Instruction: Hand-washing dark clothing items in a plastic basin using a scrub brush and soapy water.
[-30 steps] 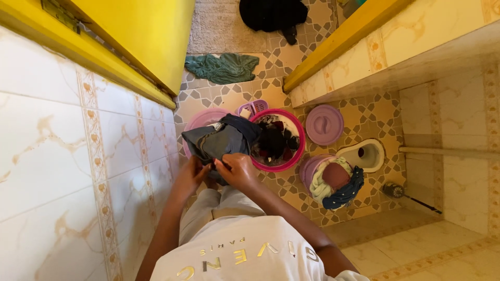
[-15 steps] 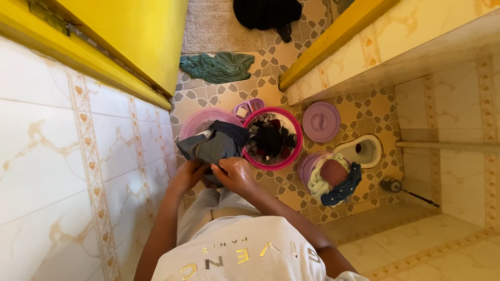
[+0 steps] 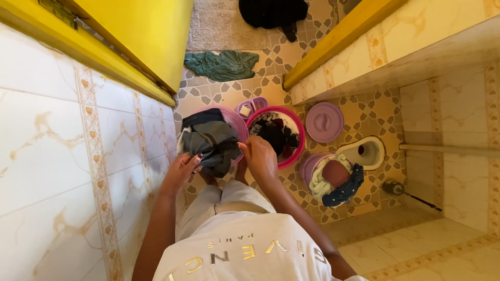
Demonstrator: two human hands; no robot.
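I see my left hand (image 3: 183, 169) and right hand (image 3: 259, 157) both pinching a dark grey garment (image 3: 211, 141), held bunched between them over a pink basin (image 3: 237, 120). Just past my right hand sits a brighter pink basin (image 3: 297, 136) full of dark clothes, with a small purple soap tray (image 3: 251, 107) beyond it. Further to the right lie a round lilac lid (image 3: 324, 122) and a lilac bucket (image 3: 308, 167) stuffed with cloth, while a green cloth (image 3: 221, 64) lies on the floor well ahead.

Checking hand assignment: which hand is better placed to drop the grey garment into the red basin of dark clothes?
Right, probably. The right hand grips the grey garment at the edge nearest the red basin. The left hand holds its far side, by the tiled wall.
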